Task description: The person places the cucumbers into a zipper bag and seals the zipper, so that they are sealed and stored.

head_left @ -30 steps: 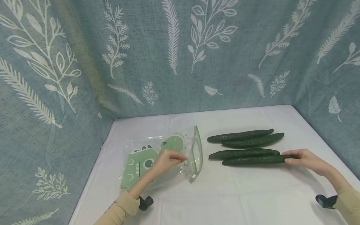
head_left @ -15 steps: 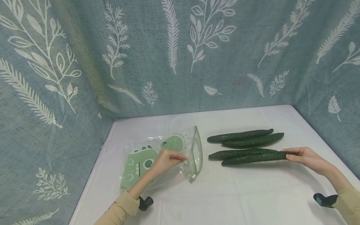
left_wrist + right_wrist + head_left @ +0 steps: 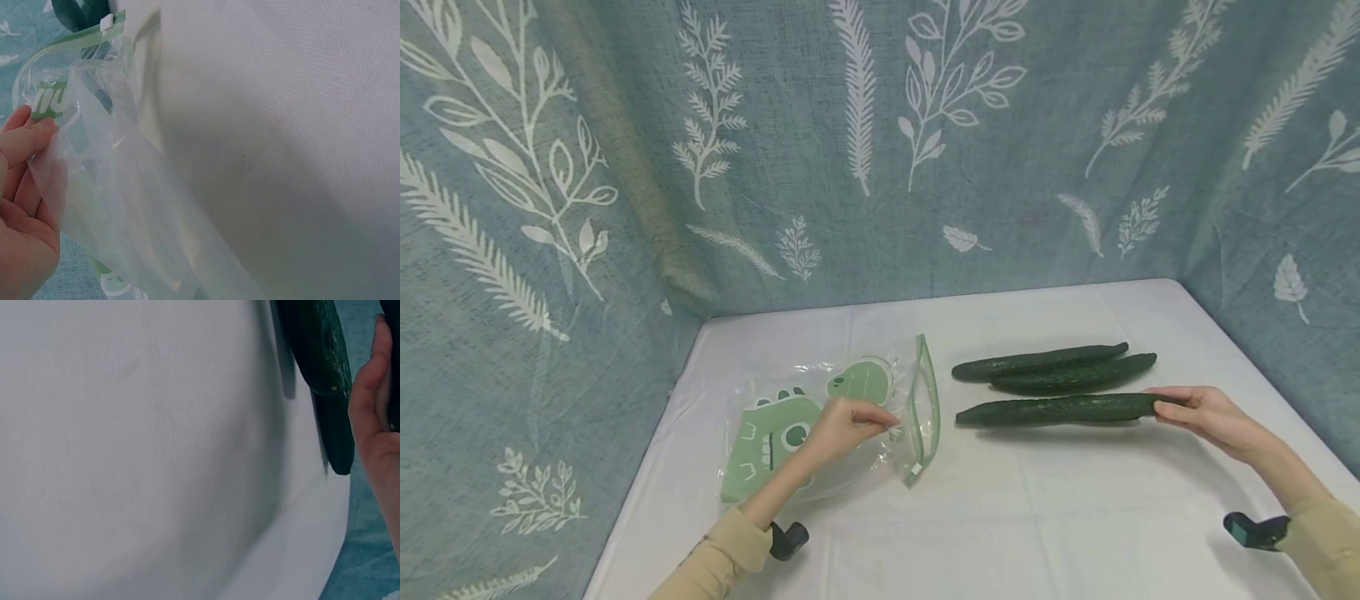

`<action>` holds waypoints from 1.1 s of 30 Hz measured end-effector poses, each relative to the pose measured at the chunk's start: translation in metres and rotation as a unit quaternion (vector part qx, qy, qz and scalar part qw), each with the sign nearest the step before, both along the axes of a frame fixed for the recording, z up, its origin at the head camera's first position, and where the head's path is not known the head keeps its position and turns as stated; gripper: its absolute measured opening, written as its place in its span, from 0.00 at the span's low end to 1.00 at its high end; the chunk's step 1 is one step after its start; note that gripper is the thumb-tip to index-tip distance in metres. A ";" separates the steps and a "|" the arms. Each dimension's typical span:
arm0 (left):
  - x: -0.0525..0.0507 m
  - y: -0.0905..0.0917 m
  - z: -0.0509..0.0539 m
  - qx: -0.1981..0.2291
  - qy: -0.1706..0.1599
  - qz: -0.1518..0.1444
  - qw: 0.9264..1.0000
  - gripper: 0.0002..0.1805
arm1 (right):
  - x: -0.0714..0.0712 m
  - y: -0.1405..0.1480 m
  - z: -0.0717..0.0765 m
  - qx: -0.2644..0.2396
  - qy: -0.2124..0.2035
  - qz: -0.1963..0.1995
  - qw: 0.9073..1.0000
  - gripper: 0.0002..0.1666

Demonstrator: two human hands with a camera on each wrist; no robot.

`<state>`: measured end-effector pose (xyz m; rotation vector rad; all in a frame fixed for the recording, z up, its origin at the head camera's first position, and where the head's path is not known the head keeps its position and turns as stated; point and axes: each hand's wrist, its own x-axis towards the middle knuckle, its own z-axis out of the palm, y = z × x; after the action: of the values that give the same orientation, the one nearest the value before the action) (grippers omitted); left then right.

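My left hand (image 3: 848,431) pinches the upper film of the clear zip bag (image 3: 850,467) near its green-edged mouth; the left wrist view shows thumb and finger of the hand (image 3: 28,187) on the film (image 3: 119,162). The bag has a green cartoon print and its mouth gapes toward the cucumbers. At the right, my right hand (image 3: 1217,421) grips the right end of a long cucumber (image 3: 1060,408), which hides most of another one beneath or behind it. In the right wrist view the hand (image 3: 375,419) holds a dark cucumber (image 3: 396,362) at the image edge.
Two more cucumbers (image 3: 1041,362) lie close together farther back on the white-covered table (image 3: 1000,517). A patterned blue-green curtain (image 3: 820,167) stands behind and at both sides of the table. Dark devices sit at both wrists.
The gripped cucumber has risen and shifted back over the one beside it, covering most of it. My right hand moved slightly back with it. My left hand and the bag have stayed put.
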<state>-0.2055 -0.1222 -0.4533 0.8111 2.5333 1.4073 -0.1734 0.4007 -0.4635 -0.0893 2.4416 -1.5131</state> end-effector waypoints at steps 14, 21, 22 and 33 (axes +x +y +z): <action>-0.002 0.007 0.002 0.009 -0.009 0.010 1.000 0.08 | -0.011 -0.014 0.002 -0.073 0.011 0.024 0.997 0.14; -0.002 0.010 0.004 0.013 -0.015 0.009 1.000 0.08 | -0.020 -0.029 0.000 -0.049 0.006 0.013 0.999 0.31; -0.002 0.010 0.005 0.014 -0.016 0.009 1.000 0.08 | -0.020 -0.031 0.000 -0.042 0.007 0.012 0.999 0.35; -0.002 0.011 0.010 0.013 -0.022 0.007 1.000 0.08 | -0.026 -0.063 0.007 -0.034 -0.011 0.026 0.999 0.36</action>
<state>-0.2078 -0.1109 -0.4429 0.7600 2.4973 1.4490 -0.1990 0.3374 -0.4568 -0.1467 2.3527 -1.5671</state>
